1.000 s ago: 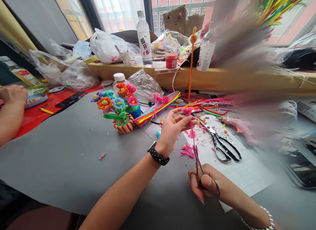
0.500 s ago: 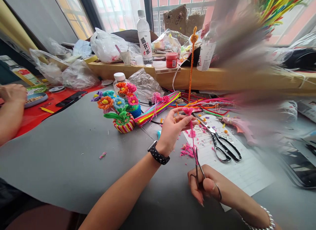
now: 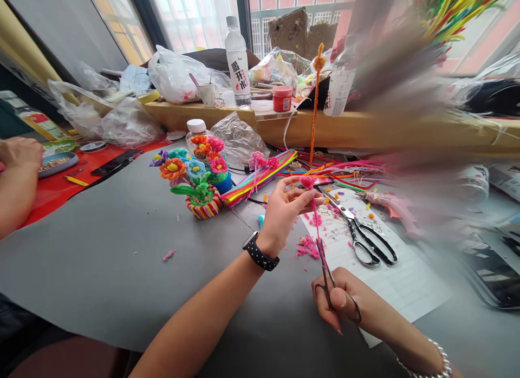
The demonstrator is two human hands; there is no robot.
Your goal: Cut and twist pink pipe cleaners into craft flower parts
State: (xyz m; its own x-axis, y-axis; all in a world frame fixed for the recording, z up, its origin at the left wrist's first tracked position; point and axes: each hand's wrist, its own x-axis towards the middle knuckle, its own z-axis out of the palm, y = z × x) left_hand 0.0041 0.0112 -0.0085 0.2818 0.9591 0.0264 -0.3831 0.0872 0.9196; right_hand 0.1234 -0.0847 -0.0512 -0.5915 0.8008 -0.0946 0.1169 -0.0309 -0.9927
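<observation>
Between thumb and fingers, my left hand [image 3: 290, 199] pinches a pink pipe-cleaner flower [image 3: 307, 182] whose fuzzy stem hangs down. My right hand [image 3: 337, 299] has its fingers in the loops of small scissors [image 3: 324, 261], their blades pointing up along the lower stem and nearly closed. Pink fluff clippings [image 3: 307, 247] lie on the table beside the blades. Large black-handled scissors [image 3: 365, 240] rest on a sheet of paper [image 3: 390, 280] to the right, touched by neither hand.
A pot of pipe-cleaner flowers [image 3: 203, 202] stands left of my hands, near a bundle of coloured pipe cleaners [image 3: 264, 177]. Pink pliers [image 3: 396, 207] lie to the right. Bottles and bags line the wooden ledge [image 3: 182, 112]. Another person's hand [image 3: 20, 156] is at far left; a blur covers the right.
The small scissors' blades have come closer together, and my right hand has shifted slightly to the right. My left hand stays almost still with the pink flower.
</observation>
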